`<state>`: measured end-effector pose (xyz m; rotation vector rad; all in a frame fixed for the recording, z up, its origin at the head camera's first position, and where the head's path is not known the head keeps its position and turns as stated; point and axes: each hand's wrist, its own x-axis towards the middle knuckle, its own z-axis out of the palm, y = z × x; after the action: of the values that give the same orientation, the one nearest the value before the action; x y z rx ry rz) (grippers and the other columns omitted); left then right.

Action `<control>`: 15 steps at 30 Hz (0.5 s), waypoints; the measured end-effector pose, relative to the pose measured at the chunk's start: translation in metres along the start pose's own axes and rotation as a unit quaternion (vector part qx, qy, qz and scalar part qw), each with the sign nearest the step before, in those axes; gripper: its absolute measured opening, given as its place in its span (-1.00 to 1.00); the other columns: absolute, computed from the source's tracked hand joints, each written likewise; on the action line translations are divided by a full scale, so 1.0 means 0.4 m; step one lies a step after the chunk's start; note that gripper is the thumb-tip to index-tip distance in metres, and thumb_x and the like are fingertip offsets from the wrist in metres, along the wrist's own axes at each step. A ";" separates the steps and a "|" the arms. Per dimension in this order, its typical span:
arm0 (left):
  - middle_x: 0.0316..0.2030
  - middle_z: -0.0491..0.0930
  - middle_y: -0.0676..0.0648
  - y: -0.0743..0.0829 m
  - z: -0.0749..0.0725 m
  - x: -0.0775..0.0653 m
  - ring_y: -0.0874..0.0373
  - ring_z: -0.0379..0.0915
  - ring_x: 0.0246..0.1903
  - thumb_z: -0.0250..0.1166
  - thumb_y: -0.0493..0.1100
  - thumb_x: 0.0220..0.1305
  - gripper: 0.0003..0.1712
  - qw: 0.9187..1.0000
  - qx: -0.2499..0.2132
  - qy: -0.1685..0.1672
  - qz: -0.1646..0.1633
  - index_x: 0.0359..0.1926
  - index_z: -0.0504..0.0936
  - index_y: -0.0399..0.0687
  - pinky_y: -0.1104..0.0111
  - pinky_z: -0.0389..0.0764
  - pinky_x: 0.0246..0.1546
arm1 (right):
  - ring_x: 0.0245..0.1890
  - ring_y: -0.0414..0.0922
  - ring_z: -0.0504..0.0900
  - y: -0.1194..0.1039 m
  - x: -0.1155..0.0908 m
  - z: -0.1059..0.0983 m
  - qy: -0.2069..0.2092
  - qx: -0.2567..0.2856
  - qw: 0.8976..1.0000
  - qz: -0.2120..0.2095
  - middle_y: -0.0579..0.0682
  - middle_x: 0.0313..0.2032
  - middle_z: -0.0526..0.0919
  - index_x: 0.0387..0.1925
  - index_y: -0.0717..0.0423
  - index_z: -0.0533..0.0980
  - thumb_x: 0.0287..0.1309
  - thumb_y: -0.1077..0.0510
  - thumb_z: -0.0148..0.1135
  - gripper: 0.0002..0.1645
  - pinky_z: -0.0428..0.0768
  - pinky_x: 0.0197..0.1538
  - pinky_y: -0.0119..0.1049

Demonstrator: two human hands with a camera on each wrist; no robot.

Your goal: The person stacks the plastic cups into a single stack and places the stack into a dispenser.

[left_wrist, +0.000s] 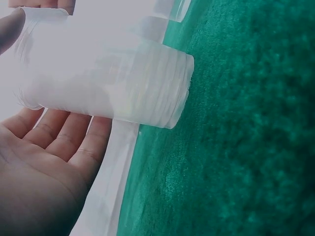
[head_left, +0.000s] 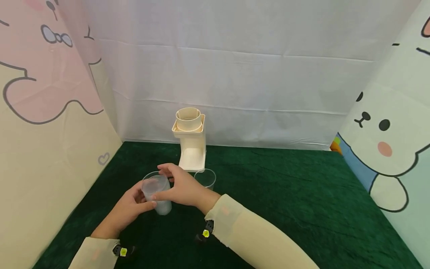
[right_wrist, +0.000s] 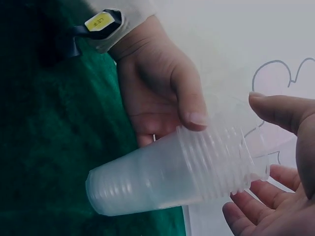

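Note:
A nested stack of clear plastic cups (head_left: 163,206) tilts above the green cloth, its rims toward the upper left in the head view. My left hand (head_left: 125,210) grips it from the left, thumb pressed to its side. At the rim end is my right hand (head_left: 184,188); in the right wrist view its thumb stands apart from the cups (right_wrist: 147,172) while its fingers lie beside the rims. A single clear cup (head_left: 206,178) stands beyond the right wrist, partly hidden by it. Behind is a cream plastic stand (head_left: 192,151) with a round holder on top.
Dark green cloth (head_left: 285,198) covers the table. A white curtain (head_left: 235,82) hangs along the back. Printed cartoon sheets (head_left: 50,157) close off both the left and right sides.

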<state>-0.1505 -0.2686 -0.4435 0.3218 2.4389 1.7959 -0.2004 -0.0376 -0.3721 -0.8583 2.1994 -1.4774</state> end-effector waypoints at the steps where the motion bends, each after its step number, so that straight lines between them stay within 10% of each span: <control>1: 0.29 0.40 -0.37 0.000 0.000 0.000 0.13 0.55 0.09 0.35 -0.22 0.39 -0.26 1.000 0.000 0.001 0.001 0.46 0.23 -0.28 0.39 0.60 0.03 | 0.30 -0.21 0.42 0.003 -0.001 0.001 0.000 -0.001 1.000 -0.003 -0.16 0.37 0.42 0.50 -0.08 0.26 0.13 -0.04 0.56 -0.02 0.46 0.32 -0.16; 15: 0.27 0.39 -0.37 0.003 0.001 0.002 0.11 0.54 0.08 0.36 -0.24 0.37 -0.22 1.000 -0.008 -0.003 0.000 0.48 0.20 -0.28 0.42 0.59 0.02 | 0.33 -0.19 0.42 0.029 -0.029 -0.006 0.004 -0.030 0.999 0.013 -0.17 0.33 0.45 0.45 -0.01 0.33 0.15 -0.06 0.55 -0.09 0.40 0.37 -0.22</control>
<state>-0.1510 -0.2679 -0.4425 0.3261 2.4193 1.8122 -0.1963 -0.0252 -0.3823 -0.8418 2.2623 -1.4119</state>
